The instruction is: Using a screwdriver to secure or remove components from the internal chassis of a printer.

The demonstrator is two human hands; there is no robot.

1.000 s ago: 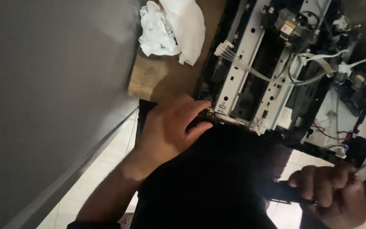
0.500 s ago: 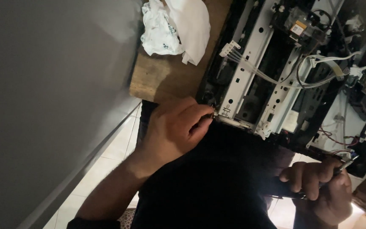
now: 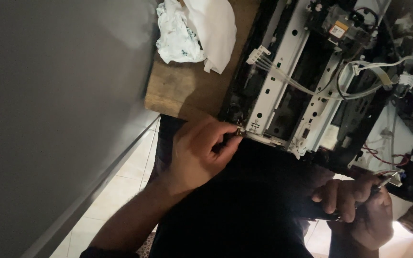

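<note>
Head view, dim light, frame tilted.

Left hand (image 3: 199,155): fingers (image 3: 228,141) pinched closed on a small metal part (image 3: 239,131) at the near corner of the chassis (image 3: 283,81). Part too small to identify; it sits right against the chassis edge, at the lower end of the white metal rail (image 3: 276,67). Forearm runs down toward the bottom left of the frame.

Right hand (image 3: 359,210): fingers curled closed around a dark tool handle (image 3: 321,210). A thin metal tip (image 3: 392,180) shows just past the knuckles, near the lower right edge of the chassis. Cannot tell whether the tip touches anything. Bright glare under this hand.

Chassis: opened device, black frame with white metal rails, lying on a wooden desk (image 3: 182,91). A flat bundle of pale wires (image 3: 302,86) with a white connector crosses the rails. More white cables (image 3: 383,76) loop at the right. Thin red wires (image 3: 376,155) show near the lower right corner.

Crumpled white cloth (image 3: 197,31) lies on the desk, beside the far end of the chassis, well apart from both hands.

Grey wall (image 3: 58,110) fills the left. Pale tiled floor (image 3: 125,181) shows below the desk edge. Dark clothing (image 3: 235,210) covers the lower centre, between the two hands.
</note>
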